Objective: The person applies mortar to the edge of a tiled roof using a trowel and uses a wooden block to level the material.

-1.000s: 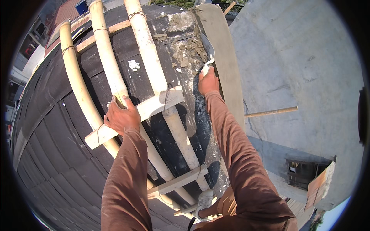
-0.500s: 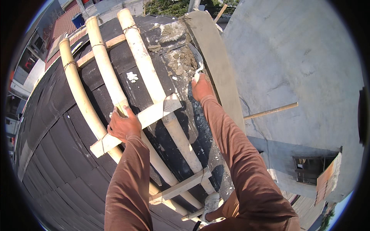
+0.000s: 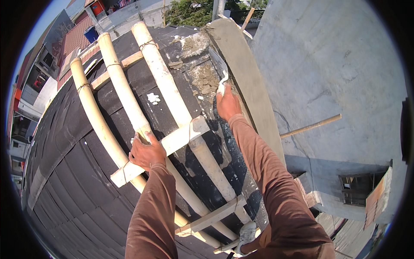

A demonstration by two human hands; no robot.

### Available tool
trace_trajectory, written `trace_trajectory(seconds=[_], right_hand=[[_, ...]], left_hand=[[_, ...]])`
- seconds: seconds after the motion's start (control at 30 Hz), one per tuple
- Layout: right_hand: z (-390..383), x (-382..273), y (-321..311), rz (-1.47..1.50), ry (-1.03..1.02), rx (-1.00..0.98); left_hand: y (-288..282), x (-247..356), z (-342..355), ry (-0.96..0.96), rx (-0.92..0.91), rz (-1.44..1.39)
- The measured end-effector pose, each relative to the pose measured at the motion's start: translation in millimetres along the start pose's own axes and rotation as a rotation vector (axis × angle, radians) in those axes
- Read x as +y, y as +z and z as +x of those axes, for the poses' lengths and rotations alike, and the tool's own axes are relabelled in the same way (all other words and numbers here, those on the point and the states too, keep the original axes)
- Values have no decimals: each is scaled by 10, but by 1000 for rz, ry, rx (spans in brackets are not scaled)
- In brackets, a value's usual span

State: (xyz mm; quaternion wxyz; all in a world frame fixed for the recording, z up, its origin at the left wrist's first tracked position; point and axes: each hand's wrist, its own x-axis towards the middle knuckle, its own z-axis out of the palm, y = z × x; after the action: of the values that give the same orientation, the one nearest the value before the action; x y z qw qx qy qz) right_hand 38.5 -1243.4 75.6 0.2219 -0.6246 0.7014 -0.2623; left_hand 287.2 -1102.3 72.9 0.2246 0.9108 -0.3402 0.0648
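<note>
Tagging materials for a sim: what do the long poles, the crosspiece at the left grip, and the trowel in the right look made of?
Poles: likely bamboo, smooth, pale yellow; round, with joint rings.
Crosspiece: wood or possibly split bamboo, matte, pale; looks board-like.
Trowel: blade probably metal, thin, dull grey; handle mostly hidden, material unclear.

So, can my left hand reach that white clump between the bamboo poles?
Probably yes: the white clump lies uncovered just beyond your left hand, which must first leave the middle bamboo pole.
</note>
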Motion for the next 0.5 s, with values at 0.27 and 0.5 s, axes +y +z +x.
trace_trajectory(seconds=[0.27, 0.5], right_hand=[[612, -561, -119, -37, 18, 63], [606, -727, -125, -2, -6, 27]], left_hand=[[34, 8, -20, -2, -6, -12], [103, -11, -39, 25, 13, -37]])
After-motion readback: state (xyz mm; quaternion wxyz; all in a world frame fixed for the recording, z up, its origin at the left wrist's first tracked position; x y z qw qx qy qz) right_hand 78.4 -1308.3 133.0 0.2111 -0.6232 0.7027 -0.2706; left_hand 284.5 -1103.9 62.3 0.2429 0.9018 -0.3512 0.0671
